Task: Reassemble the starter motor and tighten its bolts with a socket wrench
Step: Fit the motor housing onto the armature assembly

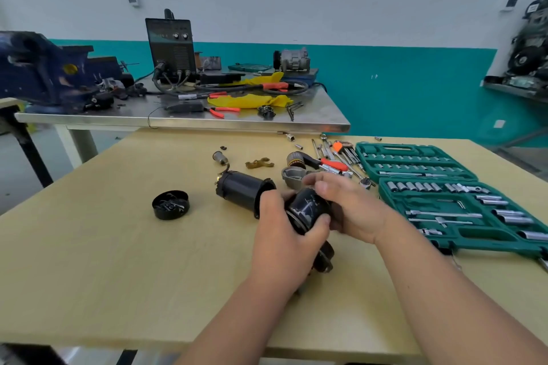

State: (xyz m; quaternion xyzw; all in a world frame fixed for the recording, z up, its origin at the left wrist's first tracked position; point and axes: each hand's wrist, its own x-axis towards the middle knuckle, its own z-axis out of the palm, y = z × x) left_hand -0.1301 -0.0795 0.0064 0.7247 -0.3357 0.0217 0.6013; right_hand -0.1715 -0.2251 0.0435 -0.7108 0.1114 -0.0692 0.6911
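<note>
cap (170, 204): black, round, hollow side up on desk (89, 246) | housing (243, 191): black tube on its side, mouth toward hands | left hand (284, 228): grip wrapped round glossy black motor core (310, 209), mid-desk | right hand (351, 204): grip curled on same core | socket case (444, 184): green, open, far right

Over a pale wooden table (89, 246), the left hand (284, 231) wraps its fingers and thumb round a black motor part (308, 207), and the right hand (355, 210) curls over the same part from the other side. Just behind them a black tube (243, 190) lies on its side (its open end faces the hands). A black cap (170, 204) sits apart to the left. An open green socket case (430, 157) lies at the right, with loose tools (335, 163) near it.
</note>
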